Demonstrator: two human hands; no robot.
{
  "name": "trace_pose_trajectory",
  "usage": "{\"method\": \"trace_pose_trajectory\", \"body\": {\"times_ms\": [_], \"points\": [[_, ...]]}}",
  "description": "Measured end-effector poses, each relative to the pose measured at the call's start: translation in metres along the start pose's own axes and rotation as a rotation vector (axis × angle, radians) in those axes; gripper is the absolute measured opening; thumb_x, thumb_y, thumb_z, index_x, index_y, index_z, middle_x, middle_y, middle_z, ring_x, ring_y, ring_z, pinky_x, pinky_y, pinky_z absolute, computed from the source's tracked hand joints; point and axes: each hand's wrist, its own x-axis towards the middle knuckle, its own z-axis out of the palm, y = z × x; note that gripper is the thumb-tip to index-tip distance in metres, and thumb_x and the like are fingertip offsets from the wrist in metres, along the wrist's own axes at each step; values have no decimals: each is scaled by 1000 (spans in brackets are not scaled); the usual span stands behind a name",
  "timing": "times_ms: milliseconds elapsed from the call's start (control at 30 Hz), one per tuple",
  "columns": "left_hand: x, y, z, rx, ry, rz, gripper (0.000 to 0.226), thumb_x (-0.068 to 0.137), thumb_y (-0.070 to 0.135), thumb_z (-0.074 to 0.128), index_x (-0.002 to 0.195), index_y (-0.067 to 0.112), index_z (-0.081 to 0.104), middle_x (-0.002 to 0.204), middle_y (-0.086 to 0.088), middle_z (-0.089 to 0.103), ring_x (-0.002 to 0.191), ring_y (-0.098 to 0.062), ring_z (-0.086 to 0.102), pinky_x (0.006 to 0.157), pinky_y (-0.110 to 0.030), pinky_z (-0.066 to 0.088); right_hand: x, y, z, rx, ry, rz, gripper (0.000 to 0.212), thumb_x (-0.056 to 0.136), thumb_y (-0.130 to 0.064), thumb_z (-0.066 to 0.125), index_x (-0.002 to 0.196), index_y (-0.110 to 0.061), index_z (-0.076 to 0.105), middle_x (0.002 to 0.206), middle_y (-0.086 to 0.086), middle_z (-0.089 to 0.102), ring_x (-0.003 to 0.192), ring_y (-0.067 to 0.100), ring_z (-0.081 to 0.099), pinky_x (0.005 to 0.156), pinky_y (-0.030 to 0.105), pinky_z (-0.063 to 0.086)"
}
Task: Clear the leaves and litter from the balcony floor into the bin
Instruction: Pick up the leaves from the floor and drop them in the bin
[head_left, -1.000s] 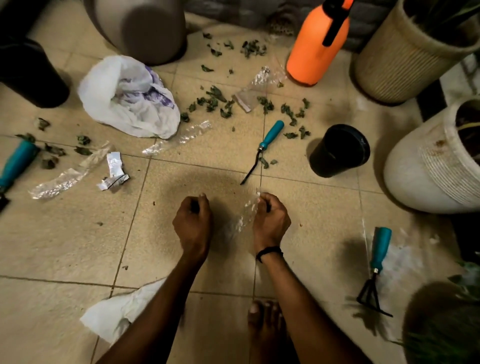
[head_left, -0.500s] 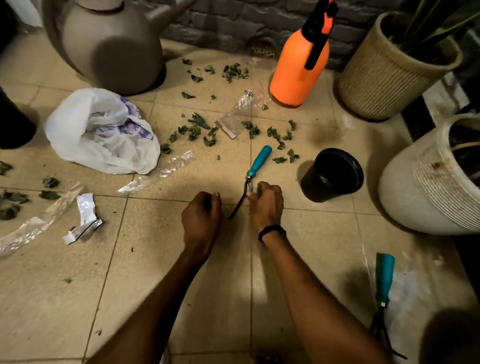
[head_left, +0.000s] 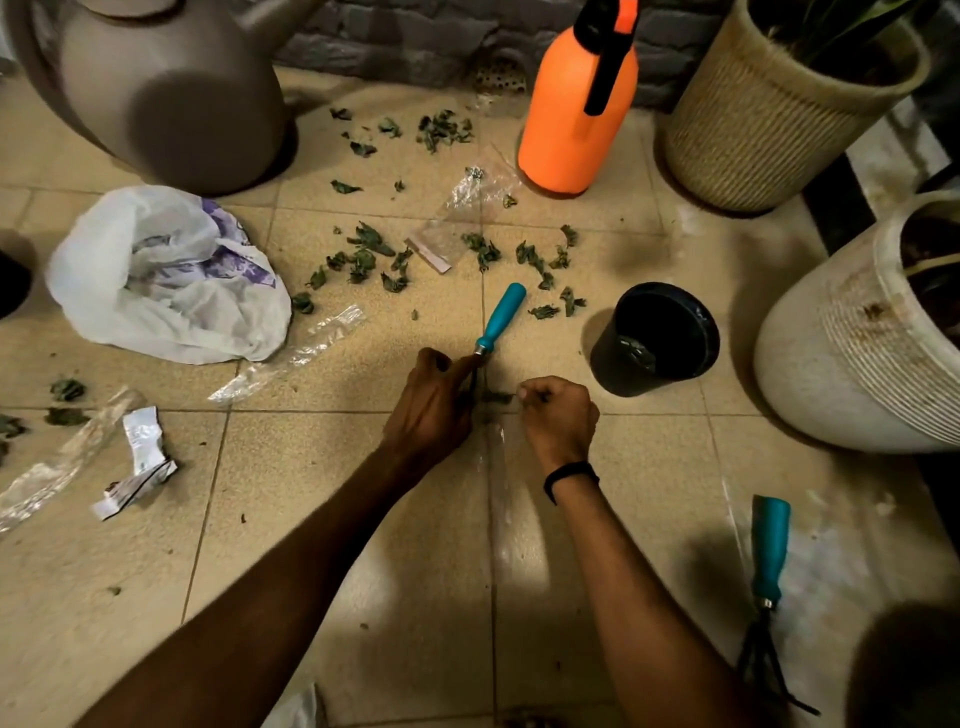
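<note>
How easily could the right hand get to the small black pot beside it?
Probably yes, easily. The black pot stands just right of and beyond the right hand, with only bare tile between them. That hand seems to pinch a leaf, so it may need to drop that first.

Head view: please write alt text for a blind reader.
Two hands work low over a tiled floor: the left hand touches the metal neck of a teal-handled tool, the right hand curls beside a leaf. Leaves, plastic scraps and a black bin are around.

Both arms reach forward, left hand (head_left: 431, 410) and right hand (head_left: 558, 415) curled (knuckles up).
</note>
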Motion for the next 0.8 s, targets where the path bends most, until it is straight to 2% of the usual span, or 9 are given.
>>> {"method": "trace_pose_trajectory", "body": {"times_ms": [200,333,367,467,533,567,633,700,800], "points": [[10,3,13,177,-48,71,50,95,49,60,139,28,56,123,-11,46,106,-27,47,75,-31,43,9,-1,0,-19,-34,-40,15,89,-8,64,91,-14,77,90,-1,75,89,13,67,80,22,50],[5,6,16,174,-38,80,32,98,37,59,126,24,64,120,-11,47,103,-27,48,77,-35,48,10,1,8,-143,-98,-96,29,91,-3,60,117,-12,71,114,6,71,108,19,64,94,26,49],[4,6,17,149,-30,85,26,99,35,57,120,21,66,119,-11,47,102,-27,47,77,-36,48,10,3,8,-181,-117,-132,33,91,-3,61,121,-13,68,117,7,68,108,19,63,94,23,48],[1,6,16,67,6,98,17,101,25,55,101,12,66,110,-11,51,97,-26,50,73,-33,43,8,6,7,-236,-190,-236,41,91,-1,61,130,-14,61,123,7,58,98,8,56,79,-1,36],[-1,6,14,-20,71,63,10,98,15,57,97,10,64,99,-10,56,91,-24,51,70,-35,44,8,6,5,-267,-224,-310,40,92,-2,59,130,-14,62,125,11,55,104,15,56,83,3,40],[-4,7,12,-85,116,19,7,97,11,58,98,8,63,96,-9,58,88,-22,51,70,-37,46,7,6,6,-296,-227,-353,36,91,-4,60,126,-14,65,124,14,56,109,23,56,90,14,44],[-8,9,5,-245,175,-130,7,97,13,59,99,7,61,93,-6,61,82,-19,54,67,-34,47,5,9,9,-322,-216,-421,24,89,-6,63,111,-12,71,116,13,59,105,26,57,91,30,48],[-12,11,-4,-491,182,-354,10,97,19,60,95,10,59,89,-6,66,78,-20,61,64,-33,50,5,10,13,-318,-189,-444,11,89,-7,63,95,-10,72,103,9,60,95,20,58,84,27,49],[-21,12,-13,-992,206,-663,9,95,8,59,87,10,55,88,-12,70,84,-23,70,68,-36,57,9,9,13,-273,-150,-374,8,89,-8,64,86,-12,71,91,5,68,90,19,61,82,28,50]]}}
